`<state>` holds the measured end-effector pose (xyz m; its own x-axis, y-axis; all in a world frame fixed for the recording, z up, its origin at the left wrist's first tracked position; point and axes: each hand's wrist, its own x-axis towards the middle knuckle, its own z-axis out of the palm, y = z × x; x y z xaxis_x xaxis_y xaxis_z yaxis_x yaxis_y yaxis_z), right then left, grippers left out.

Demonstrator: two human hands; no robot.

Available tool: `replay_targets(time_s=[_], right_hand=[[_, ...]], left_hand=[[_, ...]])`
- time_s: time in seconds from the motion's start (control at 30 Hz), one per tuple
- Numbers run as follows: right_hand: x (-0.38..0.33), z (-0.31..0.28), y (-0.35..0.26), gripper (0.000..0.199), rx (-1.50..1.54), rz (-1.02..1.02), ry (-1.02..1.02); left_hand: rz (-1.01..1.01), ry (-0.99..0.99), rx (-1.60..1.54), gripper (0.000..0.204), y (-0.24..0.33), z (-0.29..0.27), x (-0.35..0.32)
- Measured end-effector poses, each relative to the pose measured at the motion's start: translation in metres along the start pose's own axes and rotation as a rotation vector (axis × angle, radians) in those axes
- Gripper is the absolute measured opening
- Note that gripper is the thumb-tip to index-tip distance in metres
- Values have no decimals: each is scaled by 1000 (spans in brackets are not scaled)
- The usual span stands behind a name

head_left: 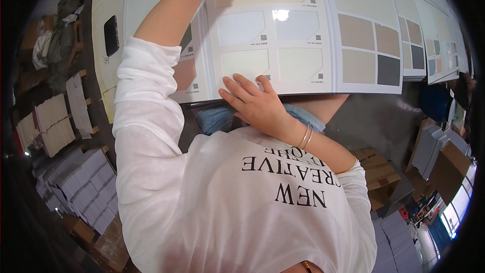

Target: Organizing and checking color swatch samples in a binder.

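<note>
A wide sample book (271, 26) lies opened out on the table before me, its white page set with pale colour panels and small square codes. My right hand (256, 102) rests at the page's near edge, fingers spread and fingertips on a cream panel (245, 64). Nothing is held in it. Across the book's left side reaches my left forearm (177, 7), with a yellow band at the wrist by the top edge of the picture. The hand beyond that wrist is out of the picture. Under the forearm a partly covered page shows a pinkish panel (185, 75).
Right of the book lies a board with beige and dark grey panels (357, 53), and more sample boards (438, 55) stand further right. A phone (111, 36) is on the table's left. Paper stacks (91, 184) fill the lower left; a cardboard box (373, 164) sits at right.
</note>
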<state>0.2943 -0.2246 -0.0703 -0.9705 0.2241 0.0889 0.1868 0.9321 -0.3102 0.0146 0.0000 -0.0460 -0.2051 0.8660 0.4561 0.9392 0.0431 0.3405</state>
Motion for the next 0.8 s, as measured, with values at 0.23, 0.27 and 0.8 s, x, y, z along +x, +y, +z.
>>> replay_targets(time_s=[0.23, 0.27, 0.8], right_hand=[[0, 2, 1, 71, -57, -11, 14], [0, 1, 1, 71, -61, -12, 9], [4, -5, 6, 52, -69, -27, 15]], left_hand=[[-11, -28, 32, 25, 1, 2, 0], [-6, -20, 50, 25, 1, 3, -1], [-32, -98, -33, 31, 18, -12, -5]])
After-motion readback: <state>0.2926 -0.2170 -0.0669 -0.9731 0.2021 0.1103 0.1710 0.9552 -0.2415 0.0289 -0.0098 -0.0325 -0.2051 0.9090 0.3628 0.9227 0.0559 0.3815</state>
